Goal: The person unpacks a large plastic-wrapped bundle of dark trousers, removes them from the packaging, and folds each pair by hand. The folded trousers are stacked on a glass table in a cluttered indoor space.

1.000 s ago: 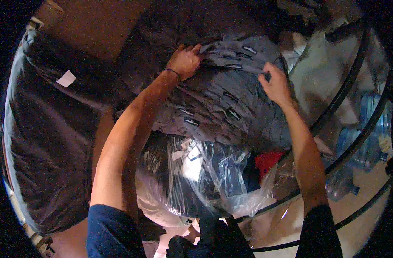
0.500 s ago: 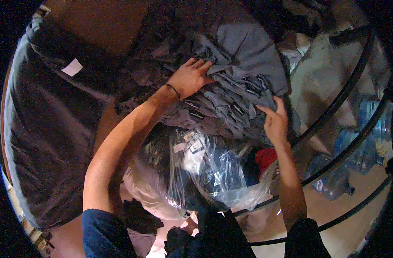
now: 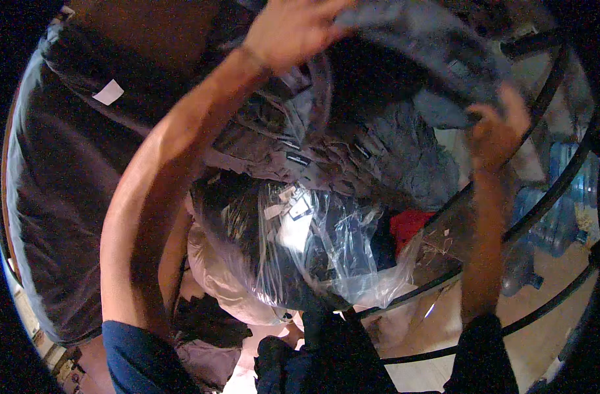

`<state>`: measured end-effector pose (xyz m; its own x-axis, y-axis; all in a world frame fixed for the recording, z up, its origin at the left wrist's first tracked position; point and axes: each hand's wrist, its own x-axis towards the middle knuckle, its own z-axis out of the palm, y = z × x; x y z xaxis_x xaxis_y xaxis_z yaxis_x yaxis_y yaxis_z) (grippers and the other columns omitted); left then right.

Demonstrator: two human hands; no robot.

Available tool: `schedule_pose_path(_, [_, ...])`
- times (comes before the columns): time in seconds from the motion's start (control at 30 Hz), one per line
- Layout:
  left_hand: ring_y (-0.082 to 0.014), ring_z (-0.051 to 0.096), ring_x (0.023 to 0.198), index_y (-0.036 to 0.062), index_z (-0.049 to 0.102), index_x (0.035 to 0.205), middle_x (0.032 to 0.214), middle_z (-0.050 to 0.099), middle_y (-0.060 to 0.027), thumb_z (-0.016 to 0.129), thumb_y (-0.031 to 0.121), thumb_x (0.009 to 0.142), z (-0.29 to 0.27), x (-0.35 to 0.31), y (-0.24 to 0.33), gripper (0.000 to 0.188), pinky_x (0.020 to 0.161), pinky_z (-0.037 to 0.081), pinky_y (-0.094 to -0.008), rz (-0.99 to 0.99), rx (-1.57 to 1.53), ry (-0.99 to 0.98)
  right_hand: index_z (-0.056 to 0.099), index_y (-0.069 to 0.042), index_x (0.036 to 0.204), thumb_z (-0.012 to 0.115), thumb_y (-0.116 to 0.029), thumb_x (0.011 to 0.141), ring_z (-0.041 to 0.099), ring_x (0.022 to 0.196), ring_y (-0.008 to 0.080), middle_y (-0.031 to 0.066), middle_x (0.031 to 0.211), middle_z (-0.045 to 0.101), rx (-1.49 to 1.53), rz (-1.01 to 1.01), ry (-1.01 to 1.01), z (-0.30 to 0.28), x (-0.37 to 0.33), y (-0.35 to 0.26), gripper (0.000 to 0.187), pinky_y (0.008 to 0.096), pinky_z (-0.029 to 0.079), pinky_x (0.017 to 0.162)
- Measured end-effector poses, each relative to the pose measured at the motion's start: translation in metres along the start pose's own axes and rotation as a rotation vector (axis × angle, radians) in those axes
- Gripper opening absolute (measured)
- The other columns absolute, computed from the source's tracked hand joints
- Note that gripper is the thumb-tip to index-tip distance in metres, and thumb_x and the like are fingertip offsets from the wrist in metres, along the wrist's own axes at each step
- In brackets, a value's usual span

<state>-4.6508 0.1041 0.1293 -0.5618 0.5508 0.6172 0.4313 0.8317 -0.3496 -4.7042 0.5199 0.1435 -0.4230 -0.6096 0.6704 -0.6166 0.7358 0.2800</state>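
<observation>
Head view: nearest, a clear plastic bag (image 3: 343,262) loosely wraps dark contents with white tags (image 3: 300,207); red cloth (image 3: 408,230) shows at its right edge. Beyond lies a pile of dark grey garments (image 3: 405,148), overlapping, some labels facing up. Farther off, a blurred grey garment (image 3: 412,26) arches above the pile between the left hand (image 3: 297,33), fingers spread, and the right hand (image 3: 500,131), fingers curled beside the cloth; whether either grips, I cannot tell. Wide-set arms probably help spread it.
</observation>
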Motion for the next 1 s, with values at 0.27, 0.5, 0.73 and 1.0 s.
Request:
schedule_pose_path(0.27, [-0.0283, 0.054, 0.129, 0.0230, 0.079, 0.105, 0.138, 0.060, -0.0046, 0.071, 0.037, 0.080, 0.053, -0.120, 0.093, 0.030, 0.114, 0.036, -0.0487, -0.121, -0.265, -0.458, 0.079, -0.014, 0.110, 0.079, -0.021, 0.087, 0.052, 0.133, 0.0463, 0.0299, 0.143, 0.055, 0.639, 0.493, -0.536, 0.042, -0.144, -0.128, 0.024, 0.0467, 0.044, 0.112])
schedule_pose_path(0.5, [-0.0308, 0.054, 0.128, 0.0209, 0.079, 0.106, 0.135, 0.060, -0.0076, 0.066, 0.038, 0.090, 0.049, -0.078, 0.104, 0.027, 0.110, 0.038, -0.0548, -0.292, -0.243, -0.472, 0.068, -0.004, 0.106, 0.076, -0.024, 0.092, 0.065, 0.110, 0.0396, 0.0193, 0.117, 0.068, 0.774, 0.609, -0.551, 0.053, -0.098, -0.083, 0.026, 0.0431, 0.051, 0.097])
schedule_pose_path(0.73, [-0.0280, 0.042, 0.142, 0.0283, 0.067, 0.130, 0.150, 0.050, -0.0033, 0.056, 0.025, 0.096, 0.027, -0.029, 0.013, 0.036, 0.116, 0.033, -0.0546, 0.085, 0.178, -0.435, 0.058, -0.001, 0.108, 0.067, -0.016, 0.096, 0.063, 0.100, 0.0416, 0.0189, 0.104, 0.064, 0.609, 0.405, -0.375, 0.046, -0.056, -0.070, 0.021, 0.0460, 0.050, 0.089])
schedule_pose_path(1.0, [-0.0287, 0.044, 0.137, 0.0133, 0.079, 0.100, 0.139, 0.055, -0.0075, 0.069, 0.056, 0.080, 0.010, -0.038, 0.073, 0.048, 0.117, 0.027, -0.0619, -0.138, -0.252, -0.505, 0.059, -0.006, 0.099, 0.068, 0.000, 0.083, 0.063, 0.097, 0.0383, 0.0130, 0.099, 0.064, 0.598, 0.451, -0.322, 0.044, -0.064, -0.060, 0.019, 0.0434, 0.050, 0.093])
